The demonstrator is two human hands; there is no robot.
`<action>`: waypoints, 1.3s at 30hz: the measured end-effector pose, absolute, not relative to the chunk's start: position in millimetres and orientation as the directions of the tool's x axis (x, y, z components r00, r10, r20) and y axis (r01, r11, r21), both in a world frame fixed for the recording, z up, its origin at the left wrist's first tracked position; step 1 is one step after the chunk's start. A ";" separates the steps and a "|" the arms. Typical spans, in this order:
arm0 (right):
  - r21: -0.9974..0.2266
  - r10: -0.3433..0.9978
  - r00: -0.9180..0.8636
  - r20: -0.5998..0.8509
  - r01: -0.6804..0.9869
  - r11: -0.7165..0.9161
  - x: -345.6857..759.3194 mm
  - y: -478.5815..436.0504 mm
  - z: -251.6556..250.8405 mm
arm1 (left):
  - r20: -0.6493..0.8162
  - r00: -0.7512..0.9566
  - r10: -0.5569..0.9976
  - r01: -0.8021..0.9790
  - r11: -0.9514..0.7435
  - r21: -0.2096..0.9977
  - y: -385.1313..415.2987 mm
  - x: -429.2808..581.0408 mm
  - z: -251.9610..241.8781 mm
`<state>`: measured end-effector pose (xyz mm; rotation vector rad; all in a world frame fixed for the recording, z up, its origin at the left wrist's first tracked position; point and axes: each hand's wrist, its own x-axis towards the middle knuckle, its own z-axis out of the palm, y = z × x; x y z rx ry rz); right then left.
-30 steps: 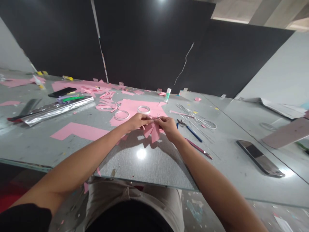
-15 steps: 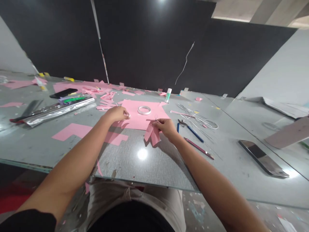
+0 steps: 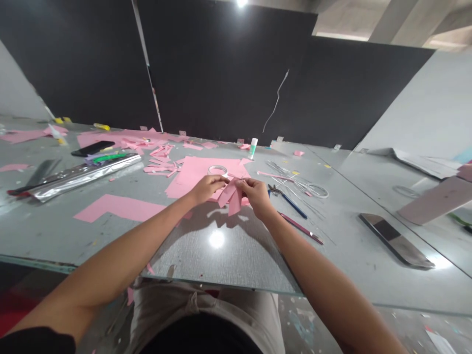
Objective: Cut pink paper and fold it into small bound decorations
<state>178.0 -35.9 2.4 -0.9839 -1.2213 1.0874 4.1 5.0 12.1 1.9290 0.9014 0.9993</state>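
My right hand (image 3: 256,195) pinches a pink paper piece (image 3: 234,197) with pointed strips hanging down, held just above the table. A thin wire seems to stick out at its top. My left hand (image 3: 207,190) has come up to the left side of this piece, its fingertips closed together. What they grip is too small to make out. Right behind the hands a white roll of tape (image 3: 217,168) lies on a large pink paper sheet (image 3: 188,172).
Pliers with blue handles (image 3: 293,204), a dark red pen-like tool (image 3: 301,228) and loose wires (image 3: 295,182) lie to the right, with a phone (image 3: 396,241) farther out. A glue stick (image 3: 252,148) stands behind. Leftward are a foil roll (image 3: 86,178) and pink scraps (image 3: 160,160).
My left hand has moved right, from over the pink sheet to the paper piece. My right hand has raised and turned the piece slightly. The view has shifted a little.
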 end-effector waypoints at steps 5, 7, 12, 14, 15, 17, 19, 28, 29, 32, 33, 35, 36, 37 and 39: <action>-0.962 0.967 0.008 0.253 -0.100 0.252 173.0 -39.4 5.8 | 0.342 0.438 0.832 0.383 -0.516 0.766 -10.9 14.9 12.8; -0.961 0.968 0.003 0.249 -0.124 0.248 170.6 -40.3 6.0 | 0.368 0.414 0.833 0.404 -0.530 0.745 -11.5 16.2 11.5; -0.946 0.948 0.008 0.318 -0.059 0.318 169.0 -38.1 3.6 | 0.442 0.386 0.810 0.390 -0.577 0.718 -8.3 17.8 5.7; -0.918 0.919 -0.028 0.394 0.040 0.395 173.3 -35.6 3.5 | 0.479 0.379 0.792 0.383 -0.605 0.698 -8.4 16.3 6.7; -0.891 0.895 -0.074 0.440 0.088 0.446 176.7 -34.1 3.9 | 0.502 0.378 0.778 0.379 -0.624 0.683 -8.8 15.0 8.3; -0.823 0.835 -0.168 0.524 0.153 0.547 185.0 -31.0 5.8 | 0.555 0.385 0.737 0.377 -0.675 0.635 -9.8 11.7 12.7; -0.784 0.803 -0.164 0.573 0.178 0.595 192.9 -28.3 8.6 | 0.615 0.415 0.671 0.387 -0.742 0.548 -10.6 8.2 17.4; -0.774 0.813 -0.020 0.581 0.293 0.560 193.7 -32.8 19.7 | 0.623 0.681 0.384 0.442 -0.895 0.068 -18.9 9.6 22.6; -0.761 0.803 -0.033 0.595 0.297 0.576 192.8 -33.8 20.0 | 0.619 0.682 0.390 0.446 -0.892 0.070 -19.8 10.5 22.1; -0.709 0.768 -0.048 0.639 0.350 0.612 192.6 -36.1 21.3 | 0.608 0.682 0.407 0.454 -0.887 0.085 -20.7 11.9 20.7; -0.687 0.754 -0.058 0.654 0.371 0.624 193.2 -36.6 21.9 | 0.607 0.678 0.414 0.455 -0.885 0.095 -20.4 12.0 20.3; -0.658 0.738 -0.081 0.670 0.394 0.641 194.5 -37.6 23.1 | 0.599 0.672 0.435 0.460 -0.879 0.123 -19.6 11.9 19.6; -0.656 0.738 -0.094 0.668 0.393 0.644 195.2 -37.9 23.6 | 0.591 0.669 0.451 0.467 -0.873 0.138 -19.1 11.7 19.2; -0.663 0.746 -0.108 0.657 0.387 0.641 196.0 -38.2 24.2 | 0.580 0.666 0.469 0.477 -0.866 0.151 -18.6 11.4 18.9; -0.688 0.769 -0.135 0.624 0.372 0.624 198.0 -38.0 25.1 | 0.549 0.669 0.501 0.500 -0.850 0.167 -17.5 10.2 18.2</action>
